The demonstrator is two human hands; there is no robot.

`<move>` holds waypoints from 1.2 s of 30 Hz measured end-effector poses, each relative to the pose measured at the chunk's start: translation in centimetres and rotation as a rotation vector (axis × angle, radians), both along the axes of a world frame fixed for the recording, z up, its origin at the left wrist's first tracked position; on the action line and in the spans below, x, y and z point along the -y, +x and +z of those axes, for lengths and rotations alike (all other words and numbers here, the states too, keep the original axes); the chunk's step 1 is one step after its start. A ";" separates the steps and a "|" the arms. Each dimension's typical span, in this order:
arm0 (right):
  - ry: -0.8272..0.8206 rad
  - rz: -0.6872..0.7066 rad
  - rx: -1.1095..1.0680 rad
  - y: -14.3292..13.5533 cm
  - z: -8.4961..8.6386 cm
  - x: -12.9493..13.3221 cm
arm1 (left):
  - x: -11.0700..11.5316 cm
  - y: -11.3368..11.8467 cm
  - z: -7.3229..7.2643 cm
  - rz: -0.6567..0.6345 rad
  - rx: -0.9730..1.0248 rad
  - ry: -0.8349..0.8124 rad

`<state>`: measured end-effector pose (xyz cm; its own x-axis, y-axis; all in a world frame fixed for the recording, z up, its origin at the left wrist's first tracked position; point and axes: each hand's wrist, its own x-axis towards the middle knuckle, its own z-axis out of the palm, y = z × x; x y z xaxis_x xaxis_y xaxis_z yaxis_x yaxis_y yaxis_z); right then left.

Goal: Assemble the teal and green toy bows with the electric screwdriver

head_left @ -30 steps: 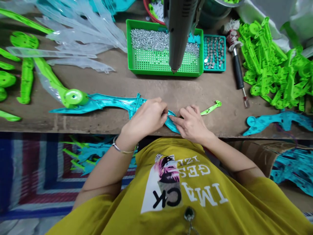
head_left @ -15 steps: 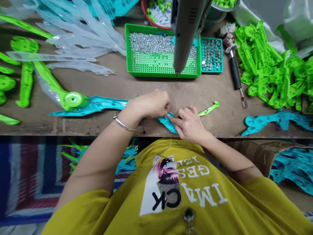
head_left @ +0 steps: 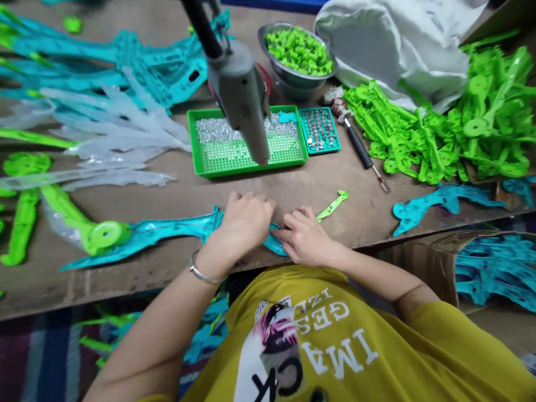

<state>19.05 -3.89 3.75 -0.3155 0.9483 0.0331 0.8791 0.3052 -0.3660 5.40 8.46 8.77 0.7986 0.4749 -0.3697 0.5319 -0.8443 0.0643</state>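
Observation:
A long blue plastic part [head_left: 167, 230] lies along the table's front edge, its middle covered by my left hand [head_left: 249, 220]. My left hand is bent over it with curled fingers; what the fingertips hold is hidden. My right hand [head_left: 304, 237] has its fingers closed on the right end of the blue part, close beside my left hand. A slim green strip [head_left: 333, 206] lies just past my right hand. A green piece with a round hub [head_left: 104, 235] rests over the left end of the blue part.
A grey electric screwdriver [head_left: 243, 100] hangs over a green tray [head_left: 251, 167] of screws. Beside it are a small teal tray [head_left: 320, 131], a black-handled screwdriver [head_left: 358, 146] and a metal bowl [head_left: 299, 53]. Green parts [head_left: 422, 134] are piled at right, translucent ones [head_left: 125, 128] at left.
The head view has shifted and tilted, showing more of the table's far side. Both hands remain at the blue part, and my left hand's fingers have shifted slightly.

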 end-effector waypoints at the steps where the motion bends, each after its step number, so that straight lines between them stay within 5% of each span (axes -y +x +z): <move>1: 0.008 -0.003 -0.004 0.0 -0.1 0.0 | 0.3 0.0 0.1 -0.007 0.026 0.032; 6: 0.016 0.003 -0.084 0.3 0.0 -0.1 | 1.1 -0.2 0.3 -0.040 0.003 -0.001; 10: 0.030 -0.005 -0.239 3.4 0.7 -1.2 | 0.8 0.0 0.5 -0.020 -0.069 0.008; 13: 0.109 -0.209 -0.258 8.7 1.5 -3.1 | 0.8 0.2 0.8 -0.012 -0.103 0.025; 19: 0.273 -0.753 -0.170 23.6 2.8 -8.6 | 1.3 -0.2 0.9 0.042 -0.050 0.029; 24: 0.269 -0.925 -0.133 32.1 2.7 -14.1 | 1.5 -0.5 0.8 0.090 -0.034 0.019; 36: -0.140 -0.896 0.112 34.5 2.7 -28.8 | 1.6 0.0 0.9 0.155 -0.039 0.009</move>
<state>53.53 24.86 6.43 0.5461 0.8332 -0.0872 0.7985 -0.5492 -0.2465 5.39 6.89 9.72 0.7005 0.5950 -0.3941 0.6581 -0.7521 0.0342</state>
